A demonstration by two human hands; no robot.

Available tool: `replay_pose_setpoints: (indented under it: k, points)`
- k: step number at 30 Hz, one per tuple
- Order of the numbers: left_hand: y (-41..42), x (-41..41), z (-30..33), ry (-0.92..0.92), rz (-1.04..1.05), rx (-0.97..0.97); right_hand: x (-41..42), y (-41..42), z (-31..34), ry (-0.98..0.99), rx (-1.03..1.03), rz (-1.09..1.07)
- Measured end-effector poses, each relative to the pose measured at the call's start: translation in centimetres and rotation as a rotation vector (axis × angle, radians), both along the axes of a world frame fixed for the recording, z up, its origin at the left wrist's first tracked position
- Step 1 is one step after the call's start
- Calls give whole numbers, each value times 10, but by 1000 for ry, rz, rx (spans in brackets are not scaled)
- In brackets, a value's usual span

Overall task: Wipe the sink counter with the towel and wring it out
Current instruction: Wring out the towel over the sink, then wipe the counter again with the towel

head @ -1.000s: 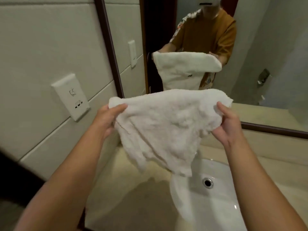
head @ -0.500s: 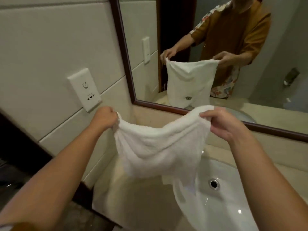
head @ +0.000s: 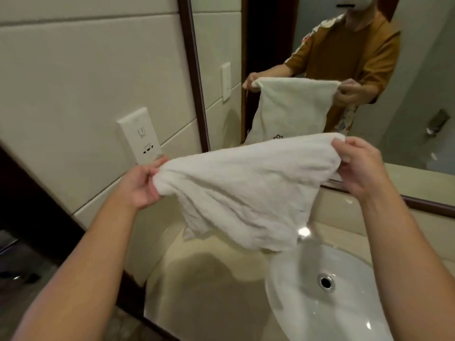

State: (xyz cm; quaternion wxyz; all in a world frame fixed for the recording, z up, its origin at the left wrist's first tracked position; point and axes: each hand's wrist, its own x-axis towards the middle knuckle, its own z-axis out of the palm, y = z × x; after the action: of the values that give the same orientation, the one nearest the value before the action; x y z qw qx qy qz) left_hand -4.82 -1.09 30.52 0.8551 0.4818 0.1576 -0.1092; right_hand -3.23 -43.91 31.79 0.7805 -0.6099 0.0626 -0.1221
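Rumpled white terry towel (head: 246,193), stretched between left grip (head: 141,187) and right grip (head: 362,168), both pinching corners; sagging below them.

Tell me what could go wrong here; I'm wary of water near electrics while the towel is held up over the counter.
The left hand grips the towel right beside the wall socket; drips could reach it. The right hand pinches only a corner, so the towel might slip down into the sink.
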Motion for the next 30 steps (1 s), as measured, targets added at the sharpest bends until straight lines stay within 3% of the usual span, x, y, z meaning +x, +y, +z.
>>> replay_pose_setpoints:
  k: [3,5,6,8,11,13,18,24,28,30]
  points:
    - [3,7,-10,7,54,11,0,2,-7,-5,-193,-77]
    - [0,14,-8,-47,53,78,0,10,-9,13,-97,-15]
    - [1,17,-8,-103,36,210,1,13,-10,15,-41,-3]
    - [8,23,-11,-252,-33,679,2,16,-9,-7,23,-22]
    - [13,33,-13,-402,-158,1567,5,18,-3,-47,-16,-33]
    - [11,37,-12,-429,-128,1782,6,21,1,-55,-88,-16]
    - [0,47,-16,-560,-88,1689,14,29,-6,-23,-346,-154]
    - [-12,73,-15,-507,-7,1560,32,52,-10,120,-772,-276]
    - [-6,76,-4,-485,88,1501,26,55,4,137,-814,-225]
    - [2,75,5,-429,41,1465,25,56,1,96,-841,-150]
